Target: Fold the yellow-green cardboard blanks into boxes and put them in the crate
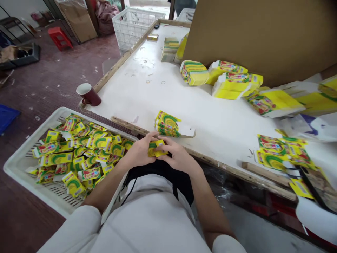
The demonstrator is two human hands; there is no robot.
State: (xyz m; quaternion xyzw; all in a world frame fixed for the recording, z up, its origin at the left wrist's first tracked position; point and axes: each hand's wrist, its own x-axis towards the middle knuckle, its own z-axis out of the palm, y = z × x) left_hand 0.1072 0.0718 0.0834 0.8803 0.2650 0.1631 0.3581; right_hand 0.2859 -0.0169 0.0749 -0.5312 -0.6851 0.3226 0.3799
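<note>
Pressure is best kept light and even on the small yellow-and-green printed cardboard carton (160,142), since thin board is likely to crease if squeezed hard. Its walls should be steadied by the bare left hand (140,151) while the yellow end is worked by the fingertips of the bare right hand (180,157); any flap is better eased in straight than forced at a corner. The carton is held in front of the torso, by the near edge of the white-topped counter (126,91), just nearer than the pile of flattened yellow-and-green printed cardboard cartons (168,123).

The carton is pinched by the grip of each hand, with the fingertips brought close together; how its underside is supported cannot be told. Both elbows are bent, and the forearms are angled inward from left and right. The left forearm is set beside the white plastic basket (39,192), in which similar cartons are heaped.
</note>
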